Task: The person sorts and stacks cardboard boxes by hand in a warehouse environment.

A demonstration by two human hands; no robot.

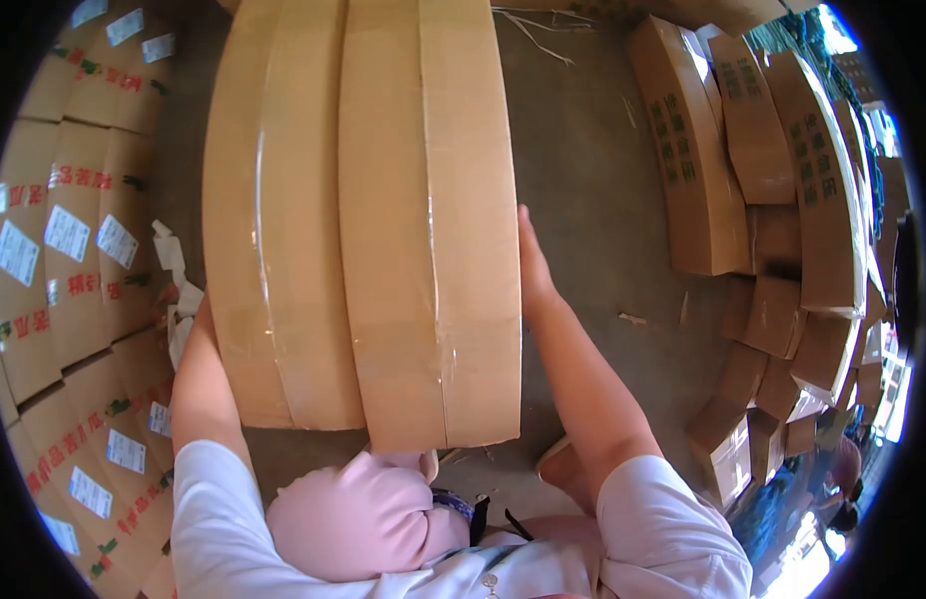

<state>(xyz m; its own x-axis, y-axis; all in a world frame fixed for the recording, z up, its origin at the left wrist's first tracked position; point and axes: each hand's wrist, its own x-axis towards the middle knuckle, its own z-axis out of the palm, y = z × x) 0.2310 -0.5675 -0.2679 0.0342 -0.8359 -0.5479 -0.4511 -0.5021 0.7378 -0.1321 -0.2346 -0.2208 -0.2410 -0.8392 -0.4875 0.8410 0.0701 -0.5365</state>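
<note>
Two long cardboard boxes, a left box (283,200) and a right box (428,200), are held side by side in front of me, with clear tape along their seams. My right hand (535,262) presses against the outer side of the right box, its fingers partly hidden by the cardboard. On the other side, my left forearm (201,374) runs up along the left box. That box hides my left hand, which supports the pair from its outer side. The near ends of the boxes are above my raised, pink-clad knee (353,514).
Stacked cartons (79,329) with red print and white labels line the left side. Brown boxes (683,150), some with dark print, are piled at right. Torn white scraps (174,260) hang by the left stack. Bits of debris lie on the grey floor (593,230).
</note>
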